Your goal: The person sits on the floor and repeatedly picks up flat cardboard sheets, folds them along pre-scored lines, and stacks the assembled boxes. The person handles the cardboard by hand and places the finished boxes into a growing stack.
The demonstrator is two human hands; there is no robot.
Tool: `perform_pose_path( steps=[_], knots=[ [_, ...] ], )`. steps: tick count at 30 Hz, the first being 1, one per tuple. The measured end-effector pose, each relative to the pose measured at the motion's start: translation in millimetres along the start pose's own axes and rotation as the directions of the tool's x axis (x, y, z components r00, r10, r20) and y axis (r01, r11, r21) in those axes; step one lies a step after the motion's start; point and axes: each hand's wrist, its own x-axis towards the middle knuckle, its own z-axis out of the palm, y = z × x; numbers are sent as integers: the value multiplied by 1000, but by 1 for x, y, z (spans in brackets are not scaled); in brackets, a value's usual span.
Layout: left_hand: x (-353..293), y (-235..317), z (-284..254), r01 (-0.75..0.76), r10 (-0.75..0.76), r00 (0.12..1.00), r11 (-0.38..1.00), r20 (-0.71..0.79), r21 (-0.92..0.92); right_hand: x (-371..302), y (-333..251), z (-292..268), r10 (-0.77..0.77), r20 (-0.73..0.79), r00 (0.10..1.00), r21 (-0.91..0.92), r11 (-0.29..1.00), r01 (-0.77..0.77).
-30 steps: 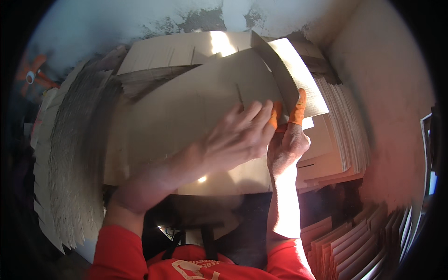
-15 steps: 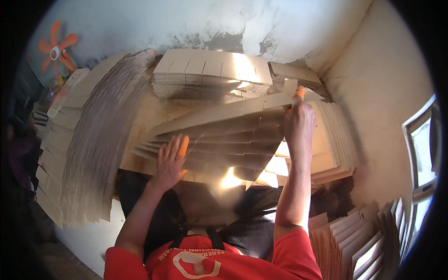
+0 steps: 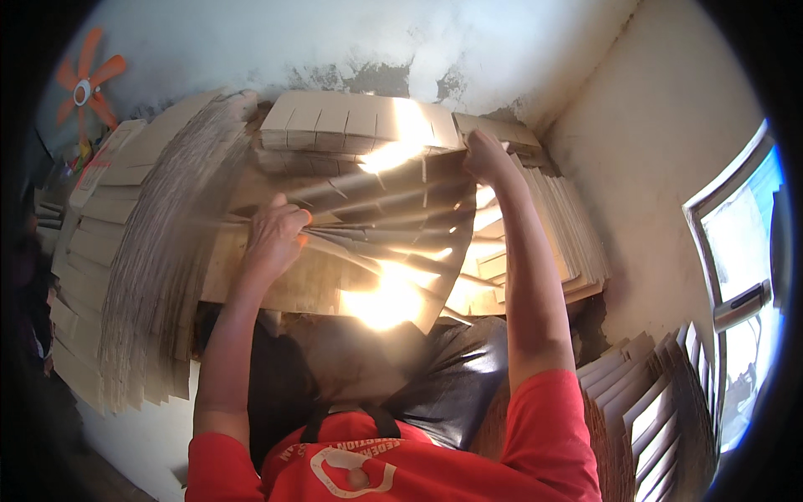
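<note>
Several slotted cardboard strips [image 3: 401,201] are spread like a fan above the bench, narrow at the left and wide at the right. My left hand [image 3: 276,233], with orange covers on some fingers, is closed around their gathered left end. At the far right upper corner, my right hand [image 3: 487,157] grips the strips in a closed fist. Motion blurs their upper edges, and bright sunlight washes out part of the lower ones. Beneath them shows the wooden board [image 3: 230,268].
A flat slotted cardboard stack [image 3: 335,117] stands at the back. On the left leans a long row of cardboard sheets [image 3: 159,243]; another stack [image 3: 560,226] sits right. More sheets [image 3: 636,402] stand at lower right by a window [image 3: 736,251]. An orange fan [image 3: 82,92] is far left.
My left hand, flat and spread against the strips before, has risen and closed on their left end. My right hand has moved up and left, lifting and opening out the fan. The view has shifted slightly.
</note>
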Motion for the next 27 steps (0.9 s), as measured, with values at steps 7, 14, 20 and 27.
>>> perform_pose_path(
  steps=[7, 14, 20, 27],
  knots=[
    [-27, 18, -33, 103, -119, 982, 989, 148, 110, -23, -49, 16, 74, 11, 997, 89, 993, -75],
    [-127, -42, -8, 320, -232, 815, 944, -531, 80, -185, -117, 7, -101, 22, 995, -204, 973, 104],
    [-170, -78, 35, 376, -829, 328, 555, -453, -742, -223, -62, 34, -77, 151, 986, -145, 984, 99],
    [-160, -105, 65, 209, -936, 346, 144, -65, -967, -233, 15, 14, 153, 67, 986, -334, 935, -123]
  ],
)
